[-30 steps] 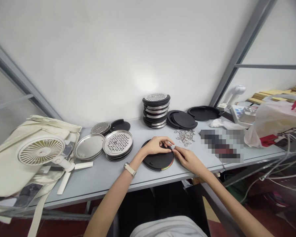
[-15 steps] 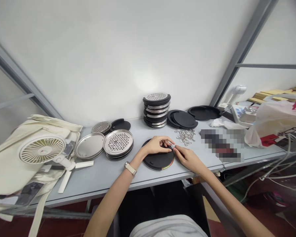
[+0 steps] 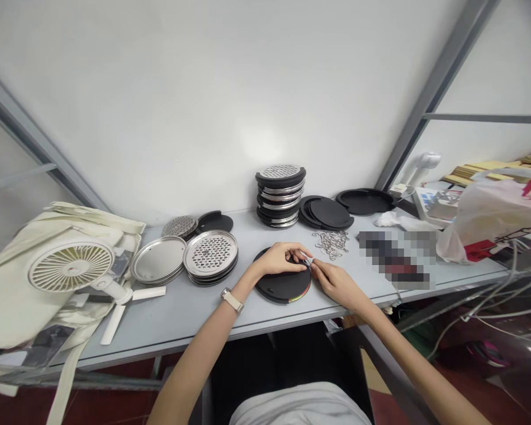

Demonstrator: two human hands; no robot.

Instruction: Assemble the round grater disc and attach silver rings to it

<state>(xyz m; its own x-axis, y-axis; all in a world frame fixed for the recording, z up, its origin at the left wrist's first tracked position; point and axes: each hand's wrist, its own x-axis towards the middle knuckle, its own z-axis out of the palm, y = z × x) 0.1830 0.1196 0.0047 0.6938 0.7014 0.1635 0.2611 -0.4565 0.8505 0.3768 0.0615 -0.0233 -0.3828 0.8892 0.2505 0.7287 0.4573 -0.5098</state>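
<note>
A round black plastic disc point(image 3: 283, 287) lies on the grey table in front of me, with a shiny coloured strip on its near right rim. Over its far right edge, my left hand point(image 3: 287, 258) has its fingers curled and thumb pressed in. My right hand point(image 3: 333, 283) pinches from the right at the same rim. Between the fingertips of both hands shows a small metal wire clip point(image 3: 308, 262), partly hidden. Just beyond my right hand is a loose pile of metal wire clips point(image 3: 331, 243).
Metal grater discs point(image 3: 211, 255) and plain metal lids point(image 3: 159, 260) are stacked on the left, beside a white fan point(image 3: 71, 267) and cream bag point(image 3: 9, 295). Behind stands a tall stack of graters point(image 3: 281, 198). Black discs point(image 3: 330, 213) and a plastic bag point(image 3: 473, 218) are on the right.
Both hands stay at the disc's right rim, with only slight finger movement. More of the metal piece shows between the fingertips. The whole view has shifted slightly.
</note>
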